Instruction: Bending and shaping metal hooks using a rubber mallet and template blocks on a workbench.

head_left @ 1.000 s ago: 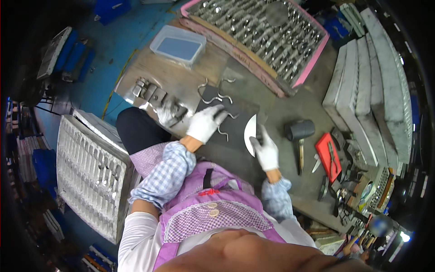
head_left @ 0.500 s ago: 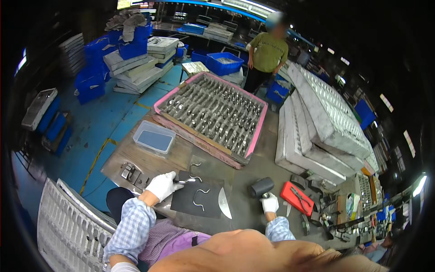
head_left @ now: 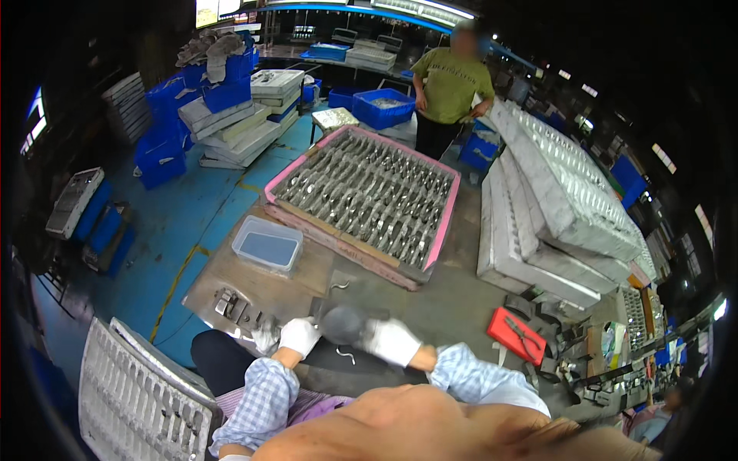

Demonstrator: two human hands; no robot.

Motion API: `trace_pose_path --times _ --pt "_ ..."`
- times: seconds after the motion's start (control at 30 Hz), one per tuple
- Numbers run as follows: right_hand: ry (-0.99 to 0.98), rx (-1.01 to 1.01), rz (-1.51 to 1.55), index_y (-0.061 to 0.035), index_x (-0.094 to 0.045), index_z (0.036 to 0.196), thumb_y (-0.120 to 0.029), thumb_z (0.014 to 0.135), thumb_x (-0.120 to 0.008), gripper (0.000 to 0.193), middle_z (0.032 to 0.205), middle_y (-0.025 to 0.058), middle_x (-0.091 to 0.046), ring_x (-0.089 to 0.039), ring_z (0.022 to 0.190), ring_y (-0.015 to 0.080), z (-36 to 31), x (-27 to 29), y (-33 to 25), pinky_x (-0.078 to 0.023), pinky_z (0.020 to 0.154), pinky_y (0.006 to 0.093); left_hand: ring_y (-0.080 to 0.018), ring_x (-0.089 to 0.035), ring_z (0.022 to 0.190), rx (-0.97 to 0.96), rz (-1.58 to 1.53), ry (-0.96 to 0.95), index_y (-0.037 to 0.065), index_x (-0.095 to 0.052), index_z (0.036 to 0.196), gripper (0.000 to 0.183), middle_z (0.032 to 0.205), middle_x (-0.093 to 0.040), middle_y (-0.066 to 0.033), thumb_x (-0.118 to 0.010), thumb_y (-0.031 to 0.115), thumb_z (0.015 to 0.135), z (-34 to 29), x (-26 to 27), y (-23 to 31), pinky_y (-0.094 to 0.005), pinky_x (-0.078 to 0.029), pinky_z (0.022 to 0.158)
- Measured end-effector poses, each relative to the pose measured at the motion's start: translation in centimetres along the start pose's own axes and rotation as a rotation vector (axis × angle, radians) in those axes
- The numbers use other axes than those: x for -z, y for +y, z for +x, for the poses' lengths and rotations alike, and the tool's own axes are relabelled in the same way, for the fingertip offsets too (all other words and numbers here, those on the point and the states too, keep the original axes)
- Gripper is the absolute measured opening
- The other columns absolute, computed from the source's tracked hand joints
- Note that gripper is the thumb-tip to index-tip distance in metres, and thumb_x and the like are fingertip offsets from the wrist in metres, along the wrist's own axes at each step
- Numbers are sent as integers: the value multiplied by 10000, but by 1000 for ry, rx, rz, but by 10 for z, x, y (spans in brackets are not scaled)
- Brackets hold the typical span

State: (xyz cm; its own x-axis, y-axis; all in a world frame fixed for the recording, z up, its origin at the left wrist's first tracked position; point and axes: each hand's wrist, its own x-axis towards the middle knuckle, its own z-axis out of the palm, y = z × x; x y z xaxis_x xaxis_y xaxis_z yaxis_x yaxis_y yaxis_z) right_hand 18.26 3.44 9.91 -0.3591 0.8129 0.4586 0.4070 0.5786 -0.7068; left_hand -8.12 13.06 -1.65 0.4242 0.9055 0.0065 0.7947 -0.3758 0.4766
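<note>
My right hand, gloved in white and smeared by motion, is closed on a black mallet. The blurred mallet head is beside my left hand, over the work table. My left hand, also in a white glove, has its fingers bent together near the mallet head; what they hold is hidden. A blurred greyish metal thing shows at its left side. One S-bent metal piece lies below the mallet head, and another bent metal piece lies farther back. A small metal fixture stands at the table's left edge.
A pink-rimmed tray of shiny metal parts fills the table's far side, beside a clear plastic box. Pliers lie on a red tray at right. White slotted trays are stacked behind. A person stands beyond the table.
My right hand has swung left with the mallet, from the table's right side to beside my left hand. My left hand has shifted down a little. The person beyond has moved an arm.
</note>
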Motion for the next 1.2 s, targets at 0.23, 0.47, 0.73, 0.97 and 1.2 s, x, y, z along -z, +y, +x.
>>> trace_pose_path --times 0.23,0.47,0.73,0.97,1.2 --pt "92 -1056 -1056 -113 -699 945 -334 808 -677 261 800 131 -706 -687 741 324 -115 56 7 -535 684 450 -310 -675 646 169 -352 180 71 -715 712 351 659 -682 -111 -668 376 877 -29 3 19 -412 -523 626" --pt "115 -499 -1156 -41 -594 1223 -357 713 -804 635 947 150 -654 -633 840 332 -83 -59 47 -493 774 418 -85 -386 425 676 -1664 -125 23 -675 994 484 619 -532 32 -551 491 980 -37 -10 98 -263 -317 420" --pt "7 -1041 -170 -103 -545 1364 -323 811 -702 615 872 214 -697 -689 822 388 -53 -76 17 -543 753 451 -63 -285 368 693 -1895 -72 63 -645 1020 328 482 -322 67 -563 380 996 -51 -37 109 -232 -261 377" --pt "230 -970 -85 -115 -444 1460 -102 818 -649 674 866 154 -705 -693 699 285 -4 -95 -30 -562 702 357 -65 -516 532 853 -1908 223 47 -668 1064 212 710 -590 34 -659 216 936 -72 -42 108 -229 -443 491" --pt "312 -908 394 -100 -571 1369 -37 770 -661 609 873 45 -703 -585 761 35 -9 -107 -25 -510 737 227 -110 -635 836 655 -1606 384 -19 -688 1056 284 953 -694 -53 -701 216 896 -77 -41 98 -242 -500 771"
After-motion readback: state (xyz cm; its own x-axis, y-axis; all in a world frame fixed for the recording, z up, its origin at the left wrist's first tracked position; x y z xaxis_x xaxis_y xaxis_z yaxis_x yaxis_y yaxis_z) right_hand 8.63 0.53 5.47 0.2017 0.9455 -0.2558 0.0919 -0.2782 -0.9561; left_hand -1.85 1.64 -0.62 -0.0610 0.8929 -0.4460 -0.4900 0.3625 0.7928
